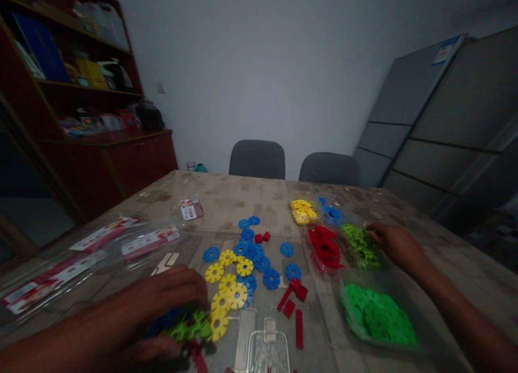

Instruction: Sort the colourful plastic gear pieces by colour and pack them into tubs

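Note:
My left hand [174,292] curls around a cluster of joined plastic pieces at the lower left. Lime green pieces [190,327] show under its fingers, with blue and dark red parts beside them; the palm hides the rest. Over at the right, my right hand [390,243] has its fingers drawn together at a clear tub of lime green pieces [360,246]; what they pinch is too small to make out. Yellow notched discs [220,300] lie just right of my left hand. Blue notched discs [253,251] are heaped beyond them.
Red pieces [324,246], yellow pieces [303,211], blue pieces [332,214] and green discs [380,316] fill clear tubs at the right. Loose dark red parts [299,330] lie mid-table. Labelled plastic packages [149,241] cover the left side. Two grey chairs [257,160] stand behind the table.

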A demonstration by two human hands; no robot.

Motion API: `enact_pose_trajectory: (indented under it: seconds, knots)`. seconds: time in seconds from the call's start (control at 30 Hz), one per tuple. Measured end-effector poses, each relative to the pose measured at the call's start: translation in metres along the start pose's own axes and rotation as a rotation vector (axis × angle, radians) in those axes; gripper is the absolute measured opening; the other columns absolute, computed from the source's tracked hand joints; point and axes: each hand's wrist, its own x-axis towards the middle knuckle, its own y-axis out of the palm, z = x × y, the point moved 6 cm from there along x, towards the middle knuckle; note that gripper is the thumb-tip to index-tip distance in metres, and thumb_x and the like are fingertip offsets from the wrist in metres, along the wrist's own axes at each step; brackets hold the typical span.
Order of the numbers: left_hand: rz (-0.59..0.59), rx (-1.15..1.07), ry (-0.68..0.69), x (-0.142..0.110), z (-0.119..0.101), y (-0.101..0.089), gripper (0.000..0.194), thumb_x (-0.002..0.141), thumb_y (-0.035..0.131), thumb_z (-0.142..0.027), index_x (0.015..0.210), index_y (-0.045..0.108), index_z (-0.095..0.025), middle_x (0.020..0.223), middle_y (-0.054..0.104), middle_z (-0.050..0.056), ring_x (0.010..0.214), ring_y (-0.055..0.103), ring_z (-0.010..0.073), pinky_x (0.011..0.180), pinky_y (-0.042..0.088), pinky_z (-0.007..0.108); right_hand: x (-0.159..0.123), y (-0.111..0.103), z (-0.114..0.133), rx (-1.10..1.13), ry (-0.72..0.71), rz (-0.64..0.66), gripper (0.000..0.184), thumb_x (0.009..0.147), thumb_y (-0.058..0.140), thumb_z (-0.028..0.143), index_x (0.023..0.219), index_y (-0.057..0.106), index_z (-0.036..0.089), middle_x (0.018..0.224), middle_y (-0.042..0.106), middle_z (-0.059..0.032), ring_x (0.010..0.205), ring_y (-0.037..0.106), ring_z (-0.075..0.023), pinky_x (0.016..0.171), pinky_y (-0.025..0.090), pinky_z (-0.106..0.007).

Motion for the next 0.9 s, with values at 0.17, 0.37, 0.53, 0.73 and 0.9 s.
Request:
enact_pose_trajectory:
  seconds: [0.17,0.37,0.53,0.73,0.9]
  knots:
    - [0.21,-0.039,0.039,0.025,-0.018,0.006,0.051,0.091,0.068,-0.036,0.139,0.052,-0.044,0.143,0.057,-0.001,0.127,0.057,0.0264,0.106,0.049,0.037,0.0,0.0,0.009,0.065,-0.019,0.008,0.019,0.084,0.058,0.03,0.086,0.074,0.02,0.079,0.077,-0.0099,0.072,0.071,-0.0265,0.061,0.045,-0.03]
    - [0.17,-0.077,0.046,0.052,-0.036,0.004,0.05,0.088,0.072,-0.038,0.136,0.056,-0.043,0.142,0.058,0.0,0.126,0.057,0.0298,0.106,0.049,0.043,-0.008,-0.022,0.029,0.191,-0.015,-0.023,0.028,0.087,0.048,0.029,0.087,0.074,0.019,0.084,0.078,-0.0131,0.075,0.072,-0.0291,0.066,0.048,-0.034]
    - [-0.015,-0.104,0.13,0.088,-0.053,0.018,0.073,0.085,0.076,-0.032,0.148,0.039,-0.036,0.151,0.046,0.008,0.135,0.046,0.0327,0.111,0.043,0.048,-0.055,-0.045,0.119,0.59,-0.207,0.137,0.041,0.096,0.042,0.047,0.096,0.074,0.021,0.093,0.078,-0.0067,0.082,0.071,-0.0244,0.073,0.052,-0.031]
    - [-0.09,-0.167,0.258,0.133,-0.096,0.049,0.077,0.085,0.074,-0.019,0.147,0.03,-0.032,0.144,0.044,0.012,0.13,0.048,0.0298,0.106,0.046,0.045,-0.113,-0.043,0.217,1.071,-0.246,0.343,0.03,0.087,0.058,0.046,0.085,0.068,0.019,0.071,0.067,-0.0021,0.065,0.059,-0.0181,0.058,0.042,-0.027]
    - [-0.098,-0.102,0.272,0.131,-0.093,0.051,0.096,0.079,0.082,-0.031,0.153,0.02,-0.037,0.162,0.019,0.013,0.144,0.029,0.0377,0.113,0.037,0.056,-0.091,-0.042,0.176,1.073,-0.185,0.289,0.031,0.088,0.051,0.047,0.084,0.065,0.019,0.071,0.064,-0.0022,0.063,0.057,-0.0169,0.055,0.043,-0.026]
